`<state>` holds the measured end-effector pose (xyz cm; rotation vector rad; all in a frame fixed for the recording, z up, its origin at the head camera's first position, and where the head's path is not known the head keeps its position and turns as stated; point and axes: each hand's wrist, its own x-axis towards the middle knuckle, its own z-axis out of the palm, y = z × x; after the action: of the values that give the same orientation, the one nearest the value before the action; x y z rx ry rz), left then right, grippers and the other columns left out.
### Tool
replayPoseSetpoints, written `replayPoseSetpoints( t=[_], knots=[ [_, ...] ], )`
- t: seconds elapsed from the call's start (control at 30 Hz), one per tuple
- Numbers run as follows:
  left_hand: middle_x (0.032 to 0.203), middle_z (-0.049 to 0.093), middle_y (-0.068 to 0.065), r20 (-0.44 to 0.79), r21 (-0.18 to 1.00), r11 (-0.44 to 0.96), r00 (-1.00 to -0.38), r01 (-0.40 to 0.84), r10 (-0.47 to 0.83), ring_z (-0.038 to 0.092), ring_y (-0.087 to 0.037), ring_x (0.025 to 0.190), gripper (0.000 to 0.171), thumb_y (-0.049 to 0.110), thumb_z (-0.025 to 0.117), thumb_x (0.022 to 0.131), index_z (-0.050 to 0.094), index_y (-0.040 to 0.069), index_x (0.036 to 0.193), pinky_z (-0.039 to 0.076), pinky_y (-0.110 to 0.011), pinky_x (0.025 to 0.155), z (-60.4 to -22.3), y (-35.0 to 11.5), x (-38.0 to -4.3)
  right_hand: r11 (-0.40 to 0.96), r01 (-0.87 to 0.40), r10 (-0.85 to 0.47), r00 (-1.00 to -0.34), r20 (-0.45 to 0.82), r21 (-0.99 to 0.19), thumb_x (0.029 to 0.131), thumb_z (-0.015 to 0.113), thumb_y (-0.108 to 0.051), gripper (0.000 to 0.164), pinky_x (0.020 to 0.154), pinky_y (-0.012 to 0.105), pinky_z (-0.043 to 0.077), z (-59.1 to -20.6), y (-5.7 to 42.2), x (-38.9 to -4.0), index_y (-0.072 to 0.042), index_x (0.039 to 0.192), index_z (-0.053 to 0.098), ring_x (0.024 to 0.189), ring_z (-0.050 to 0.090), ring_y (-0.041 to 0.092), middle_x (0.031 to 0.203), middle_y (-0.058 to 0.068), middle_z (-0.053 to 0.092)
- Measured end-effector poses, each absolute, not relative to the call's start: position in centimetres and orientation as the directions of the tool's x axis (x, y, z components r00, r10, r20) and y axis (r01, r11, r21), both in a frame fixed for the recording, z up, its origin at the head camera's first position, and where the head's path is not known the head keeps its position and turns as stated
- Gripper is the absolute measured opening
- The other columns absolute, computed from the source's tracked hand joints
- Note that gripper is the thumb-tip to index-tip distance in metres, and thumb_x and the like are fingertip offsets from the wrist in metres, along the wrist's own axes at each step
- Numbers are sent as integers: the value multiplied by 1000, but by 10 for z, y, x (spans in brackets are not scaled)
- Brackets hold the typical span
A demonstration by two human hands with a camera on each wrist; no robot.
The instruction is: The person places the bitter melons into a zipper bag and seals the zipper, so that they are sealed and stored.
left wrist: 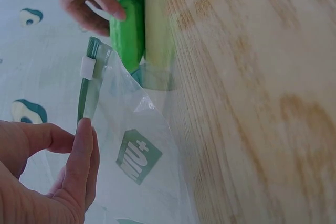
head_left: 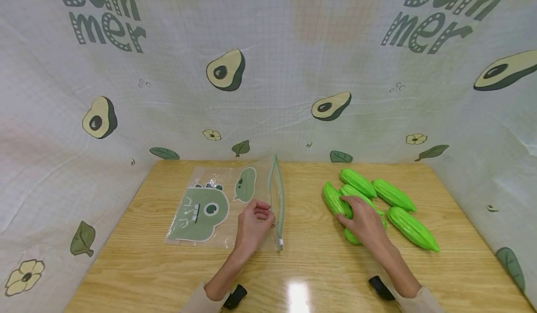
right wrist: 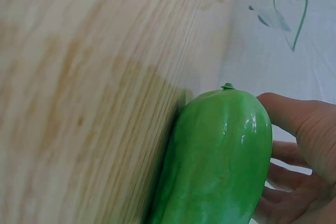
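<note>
A clear zip bag (head_left: 239, 226) with a green one-eyed monster print lies on the table, its green zip edge (head_left: 282, 201) to the right and its mouth parted. My left hand (head_left: 253, 222) pinches the mouth's edge; the left wrist view shows fingertips at the green strip, below the white slider (left wrist: 88, 68). My right hand (head_left: 362, 217) holds the leftmost green bitter melon (head_left: 333, 195), thumb and fingers around its near end. In the right wrist view, a nearer bitter melon (right wrist: 218, 156) hides the fingertips of my right hand (right wrist: 304, 156).
Several more bitter melons lie to the right, among them one at the back (head_left: 358, 183), one behind the hand (head_left: 394, 195) and a long one (head_left: 413, 229) at the right. A printed cloth (head_left: 277, 70) hangs along the back and sides of the wooden table (head_left: 176, 275).
</note>
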<state>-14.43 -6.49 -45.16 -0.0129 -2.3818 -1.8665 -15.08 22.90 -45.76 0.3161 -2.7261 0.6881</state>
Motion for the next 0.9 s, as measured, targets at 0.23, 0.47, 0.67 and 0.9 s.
replayPoseSetpoints(
  t=[0.23,0.47,0.67,0.9],
  knots=[
    [81,66,-9,98,966,247,-993,77,-73,69,-17,69,15,-5,68,84,64,-3,98,59,-23,59,-452,-64,-145,845,-292,-132,-926,354,-449,82,85,-8,47,84,59,56,-459,230,-152,6,124,68,110,65,46,123,28,67],
    [81,66,-10,101,965,252,-992,80,-75,69,-17,69,15,-6,68,84,64,-4,98,59,-23,58,-453,-64,-145,836,-298,-132,-924,358,-461,83,84,-9,46,85,59,56,-458,229,-151,6,124,68,110,65,45,122,27,68],
    [82,67,-9,99,964,253,-992,77,-73,69,-17,69,15,-6,68,84,64,-3,98,59,-23,59,-453,-64,-146,811,-302,-128,-927,353,-500,86,82,-11,46,87,58,55,-454,227,-151,5,127,67,109,66,43,123,25,68],
    [82,67,-9,98,962,260,-993,77,-71,69,-17,69,15,-6,69,85,64,-3,99,59,-23,59,-454,-64,-146,773,-320,-134,-927,351,-548,87,82,-11,46,81,54,58,-454,225,-152,5,127,67,102,69,40,121,24,69]
  ],
)
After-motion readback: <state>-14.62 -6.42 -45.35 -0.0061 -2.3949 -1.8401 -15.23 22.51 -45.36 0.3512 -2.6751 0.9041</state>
